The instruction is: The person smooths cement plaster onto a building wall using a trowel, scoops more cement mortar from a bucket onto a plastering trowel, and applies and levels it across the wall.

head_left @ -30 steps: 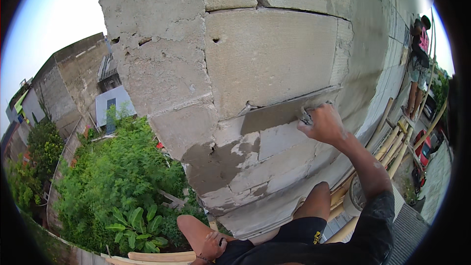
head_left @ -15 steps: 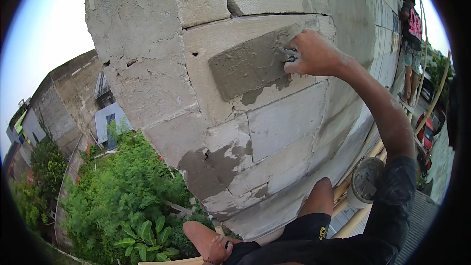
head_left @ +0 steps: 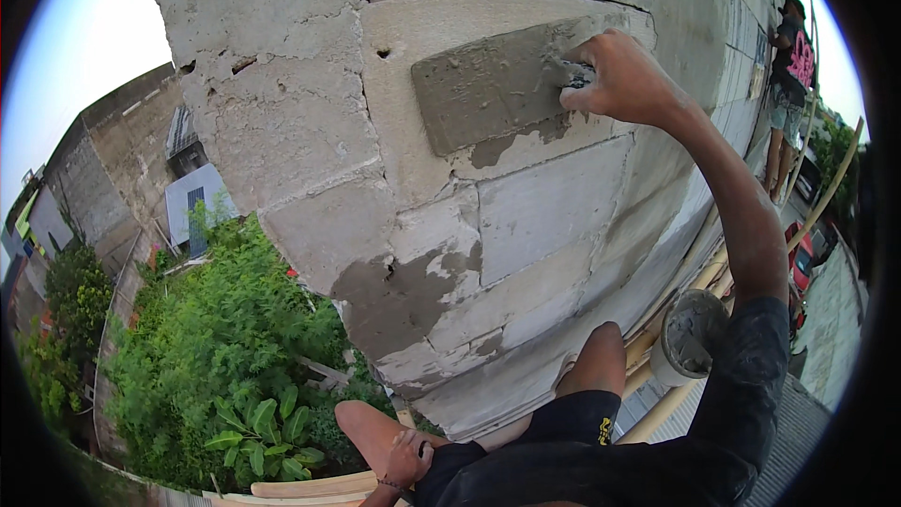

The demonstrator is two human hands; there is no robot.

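My right hand (head_left: pixel 624 80) grips the handle of a rectangular plastering float (head_left: pixel 493 84) coated in wet grey mortar. The float lies against the block wall (head_left: pixel 549 207), tilted, its right end higher. A damp patch of mortar (head_left: pixel 511 144) shows along its lower edge. Down at the lower left, my left hand (head_left: pixel 408 458) rests on my thigh, a dark bracelet at its wrist. Its fingers are curled in, with a dark spot between them; whether it holds anything cannot be made out.
A bucket of mortar (head_left: pixel 693 338) stands by my right arm, near bamboo poles (head_left: pixel 648 380). Another person (head_left: pixel 791 84) stands on the scaffold at the far right. The wall's rough edge (head_left: pixel 300 263) drops to green plants (head_left: pixel 216 347) far below. Darker mortar (head_left: pixel 394 305) stains the lower blocks.
The wall, the float and my right hand sit higher in the picture, as the view has tipped downward. The float keeps nearly the same place on the wall. My left hand stays on my thigh.
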